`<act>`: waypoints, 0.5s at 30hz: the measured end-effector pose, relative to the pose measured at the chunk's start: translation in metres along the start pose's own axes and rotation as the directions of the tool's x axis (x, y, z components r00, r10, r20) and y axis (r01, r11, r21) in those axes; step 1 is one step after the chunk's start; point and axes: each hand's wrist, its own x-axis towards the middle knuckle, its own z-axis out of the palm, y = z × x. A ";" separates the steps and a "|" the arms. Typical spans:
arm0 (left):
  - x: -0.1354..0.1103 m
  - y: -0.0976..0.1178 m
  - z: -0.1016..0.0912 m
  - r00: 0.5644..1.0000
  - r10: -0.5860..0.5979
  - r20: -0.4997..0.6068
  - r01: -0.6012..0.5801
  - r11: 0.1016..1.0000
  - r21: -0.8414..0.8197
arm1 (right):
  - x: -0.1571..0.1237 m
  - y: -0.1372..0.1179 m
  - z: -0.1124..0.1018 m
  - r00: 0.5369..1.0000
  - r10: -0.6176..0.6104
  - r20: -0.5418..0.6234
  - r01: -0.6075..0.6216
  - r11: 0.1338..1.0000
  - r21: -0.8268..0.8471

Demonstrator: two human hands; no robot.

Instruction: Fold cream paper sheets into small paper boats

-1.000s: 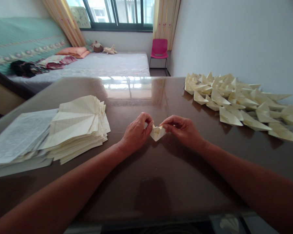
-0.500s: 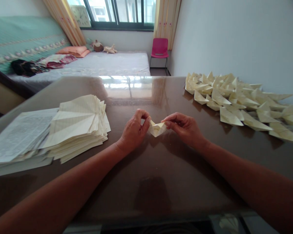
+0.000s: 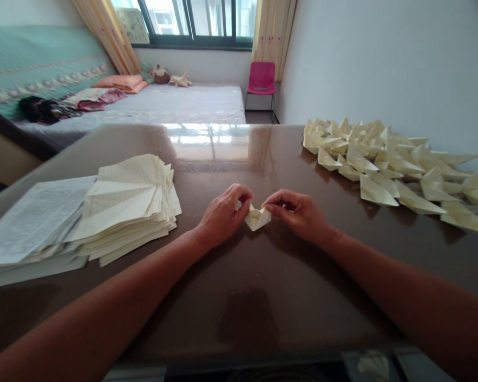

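Between my two hands is a small piece of folded cream paper (image 3: 256, 219), its lower point aimed toward me just over the brown table. My left hand (image 3: 228, 211) pinches its left upper corner between thumb and fingers. On the other side my right hand (image 3: 297, 210) grips the right upper corner in the same way. The fingertips cover both corners of the paper.
A stack of cream paper sheets (image 3: 123, 207) lies on the left of the glossy table (image 3: 207, 297), beside printed sheets (image 3: 32, 223). A heap of folded paper boats (image 3: 378, 193) spreads along the right by the wall. Beyond stand a bed (image 3: 191, 103) and a pink chair (image 3: 262, 78).
Both hands have shifted slightly toward me with the folded paper. The fingertips have come a little closer together along its upper edge.
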 end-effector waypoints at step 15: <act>-0.002 0.006 -0.011 0.974 -0.048 0.221 0.049 0.999 0.000 | 0.001 0.002 0.000 1.000 0.013 0.010 -0.014 0.999 0.034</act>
